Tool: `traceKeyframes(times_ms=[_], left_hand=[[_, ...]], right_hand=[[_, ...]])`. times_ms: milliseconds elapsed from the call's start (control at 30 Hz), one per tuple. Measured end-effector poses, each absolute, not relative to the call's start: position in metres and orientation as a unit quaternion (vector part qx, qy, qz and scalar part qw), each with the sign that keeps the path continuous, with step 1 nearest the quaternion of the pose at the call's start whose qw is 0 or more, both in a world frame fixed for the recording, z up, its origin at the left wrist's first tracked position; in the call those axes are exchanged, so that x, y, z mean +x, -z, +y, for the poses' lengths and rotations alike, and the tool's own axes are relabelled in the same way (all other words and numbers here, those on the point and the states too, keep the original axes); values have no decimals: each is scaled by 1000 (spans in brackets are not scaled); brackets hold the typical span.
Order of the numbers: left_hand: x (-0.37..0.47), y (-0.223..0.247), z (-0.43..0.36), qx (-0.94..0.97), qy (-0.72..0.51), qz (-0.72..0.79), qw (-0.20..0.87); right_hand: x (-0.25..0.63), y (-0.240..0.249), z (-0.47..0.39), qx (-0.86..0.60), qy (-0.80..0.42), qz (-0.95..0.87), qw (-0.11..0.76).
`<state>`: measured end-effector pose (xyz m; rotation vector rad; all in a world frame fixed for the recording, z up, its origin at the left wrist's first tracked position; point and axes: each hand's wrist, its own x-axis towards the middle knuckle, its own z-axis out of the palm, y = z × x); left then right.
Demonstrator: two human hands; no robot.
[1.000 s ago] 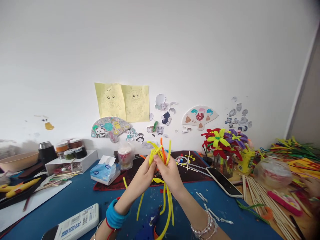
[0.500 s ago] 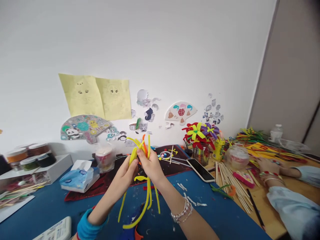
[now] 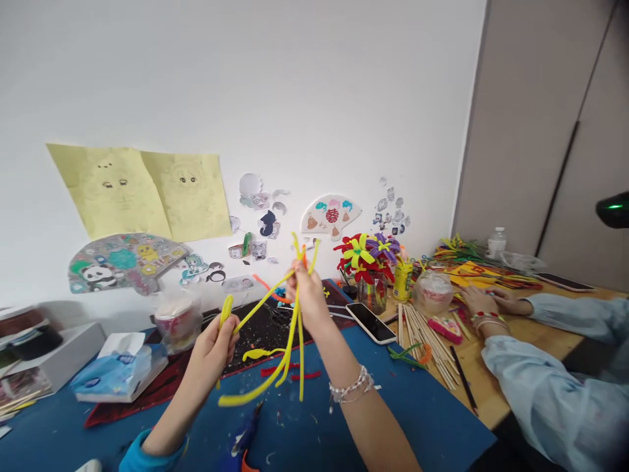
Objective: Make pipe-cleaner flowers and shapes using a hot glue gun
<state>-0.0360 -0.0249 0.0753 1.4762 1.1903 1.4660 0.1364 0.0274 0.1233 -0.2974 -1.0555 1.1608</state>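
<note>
Pinched in my left hand (image 3: 212, 347) is a folded yellow pipe cleaner (image 3: 227, 309), and a straight yellow length runs from it up to my right hand (image 3: 309, 298). That right hand, higher and further right, is closed around a bundle of yellow pipe cleaners (image 3: 293, 328) whose long ends hang below it. An orange pipe cleaner (image 3: 268, 286) sticks out to the left of the bundle. Just beneath, a yellow looped piece (image 3: 256, 354) hangs or lies above the dark mat; which of the two I cannot tell.
A tissue pack (image 3: 118, 368) and a wrapped tub (image 3: 177, 321) stand at the left. At the right are a phone (image 3: 370, 322), wooden sticks (image 3: 427, 341) and a jar of pipe-cleaner flowers (image 3: 372, 292). Blue-handled pliers (image 3: 243, 439) lie in front. Another person's hands (image 3: 479, 303) rest far right.
My hands have moved apart, the left one down and to the left, with a yellow length now stretched between them. The orange piece now points left. The view has turned to the right.
</note>
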Motion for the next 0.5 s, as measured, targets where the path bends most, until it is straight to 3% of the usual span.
traceKeyframes(times_ms=[167, 300, 500], left_hand=[[-34, -68, -20, 586, -563, 460, 357], [-35, -65, -17, 584, -563, 465, 355], [-36, -62, -13, 580, -562, 463, 365]], right_hand=[[205, -131, 49, -136, -450, -366, 803], [238, -132, 50, -111, -431, -322, 836], [240, -131, 49, -134, -308, -349, 875]])
